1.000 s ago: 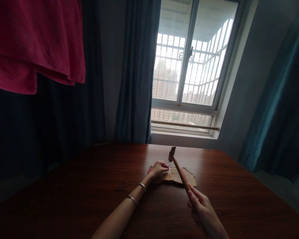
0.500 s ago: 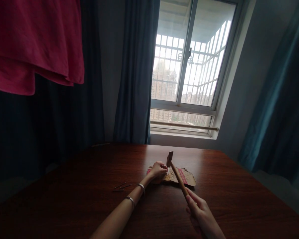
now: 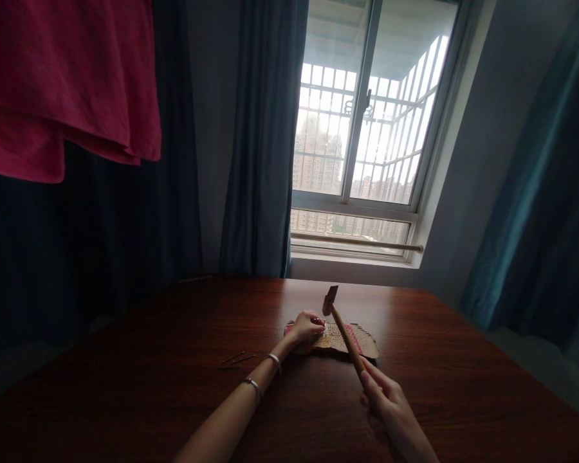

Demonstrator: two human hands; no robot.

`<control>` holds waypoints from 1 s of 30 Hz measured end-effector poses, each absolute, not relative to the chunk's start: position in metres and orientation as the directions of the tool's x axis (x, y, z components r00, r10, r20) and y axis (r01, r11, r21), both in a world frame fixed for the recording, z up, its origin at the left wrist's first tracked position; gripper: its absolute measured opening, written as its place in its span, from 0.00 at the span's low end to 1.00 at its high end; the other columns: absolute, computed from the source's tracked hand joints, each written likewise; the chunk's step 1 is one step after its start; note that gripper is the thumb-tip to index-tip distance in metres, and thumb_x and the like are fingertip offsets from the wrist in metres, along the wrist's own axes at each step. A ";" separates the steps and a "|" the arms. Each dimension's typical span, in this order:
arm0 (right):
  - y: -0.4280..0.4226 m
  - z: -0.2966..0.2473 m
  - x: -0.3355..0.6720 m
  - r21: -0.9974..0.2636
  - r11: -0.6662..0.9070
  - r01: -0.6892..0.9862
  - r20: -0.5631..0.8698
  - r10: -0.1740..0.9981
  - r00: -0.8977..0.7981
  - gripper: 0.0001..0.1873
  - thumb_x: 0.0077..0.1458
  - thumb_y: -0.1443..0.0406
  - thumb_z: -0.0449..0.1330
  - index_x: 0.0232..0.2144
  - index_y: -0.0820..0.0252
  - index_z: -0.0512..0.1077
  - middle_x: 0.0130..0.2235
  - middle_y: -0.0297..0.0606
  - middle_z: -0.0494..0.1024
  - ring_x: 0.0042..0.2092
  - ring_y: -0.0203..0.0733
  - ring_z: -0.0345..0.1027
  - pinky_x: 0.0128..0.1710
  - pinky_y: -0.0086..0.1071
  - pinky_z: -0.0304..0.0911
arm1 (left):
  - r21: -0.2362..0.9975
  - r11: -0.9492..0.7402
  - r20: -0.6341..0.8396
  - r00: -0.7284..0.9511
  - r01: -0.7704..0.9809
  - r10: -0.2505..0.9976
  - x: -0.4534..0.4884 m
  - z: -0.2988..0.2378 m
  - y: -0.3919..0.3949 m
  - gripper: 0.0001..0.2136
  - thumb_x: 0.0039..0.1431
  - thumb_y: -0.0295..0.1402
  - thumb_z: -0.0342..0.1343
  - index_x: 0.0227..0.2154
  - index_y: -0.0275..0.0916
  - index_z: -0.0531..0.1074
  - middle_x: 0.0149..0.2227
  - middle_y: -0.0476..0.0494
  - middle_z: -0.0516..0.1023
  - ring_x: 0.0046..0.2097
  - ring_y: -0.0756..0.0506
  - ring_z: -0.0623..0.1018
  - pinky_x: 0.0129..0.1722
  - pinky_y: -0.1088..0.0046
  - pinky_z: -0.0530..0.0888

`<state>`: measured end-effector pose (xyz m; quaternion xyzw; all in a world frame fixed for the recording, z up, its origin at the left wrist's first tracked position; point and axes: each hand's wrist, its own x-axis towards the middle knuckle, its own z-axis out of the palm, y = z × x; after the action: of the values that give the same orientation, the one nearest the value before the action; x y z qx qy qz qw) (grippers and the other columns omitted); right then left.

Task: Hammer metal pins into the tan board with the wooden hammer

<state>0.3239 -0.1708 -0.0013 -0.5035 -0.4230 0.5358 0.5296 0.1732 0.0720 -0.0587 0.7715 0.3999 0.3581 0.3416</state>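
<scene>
My right hand point(image 3: 386, 397) is wrapped round the wooden handle of a hammer point(image 3: 346, 337). The hammer's head is raised just above and beside the fingertips of my left hand point(image 3: 309, 326). Those fingers are pinched together over the left part of a flattened piece of cardboard point(image 3: 367, 347) with pink bands and many small dark holes or dots. What the pinch holds is too small and hidden to make out. Several thin nail-like metal pieces point(image 3: 232, 365) lie on the table left of my left wrist, which carries two bracelets.
The dark reddish wooden table point(image 3: 174, 405) reaches to the wall below a barred window point(image 3: 357, 128). Blue curtains point(image 3: 265, 141) hang on both sides. A pink cloth point(image 3: 72, 83) hangs at the upper left.
The hammer's head has risen slightly, away from my left fingertips. My left hand and the cardboard have stayed in place.
</scene>
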 end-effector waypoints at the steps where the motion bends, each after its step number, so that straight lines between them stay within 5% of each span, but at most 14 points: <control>1: -0.170 -0.003 0.324 -0.989 -0.074 -0.127 -0.085 0.993 0.079 0.41 0.46 0.46 0.56 0.57 0.61 0.55 0.17 0.23 0.57 0.13 0.23 0.42 0.09 0.18 0.39 | 0.811 -0.445 0.276 0.423 0.380 0.863 0.173 -0.059 0.072 0.11 0.40 0.34 0.57 0.26 0.33 0.77 0.28 0.45 0.78 0.32 0.46 0.75 0.31 0.76 0.67; 14: -0.168 -0.009 0.324 -0.993 -0.053 -0.108 -0.066 0.991 0.119 0.42 0.45 0.46 0.57 0.55 0.67 0.57 0.16 0.22 0.54 0.14 0.23 0.43 0.10 0.18 0.39 | 0.798 -0.452 0.274 0.428 0.398 0.861 0.173 -0.058 0.072 0.11 0.41 0.34 0.56 0.26 0.32 0.77 0.27 0.45 0.77 0.31 0.47 0.74 0.29 0.77 0.66; 30: -0.170 0.010 0.322 -0.986 -0.127 -0.106 -0.138 0.985 0.101 0.42 0.43 0.45 0.58 0.56 0.62 0.56 0.17 0.24 0.59 0.12 0.23 0.44 0.09 0.18 0.40 | 0.779 -0.492 0.288 0.475 0.389 0.832 0.171 -0.062 0.077 0.11 0.42 0.34 0.56 0.28 0.33 0.77 0.29 0.45 0.77 0.32 0.48 0.74 0.32 0.77 0.67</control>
<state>0.3221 -0.1700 0.0100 -0.5330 -0.4123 0.5286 0.5163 0.1710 0.0770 -0.0620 0.7944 0.3841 0.3390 0.3263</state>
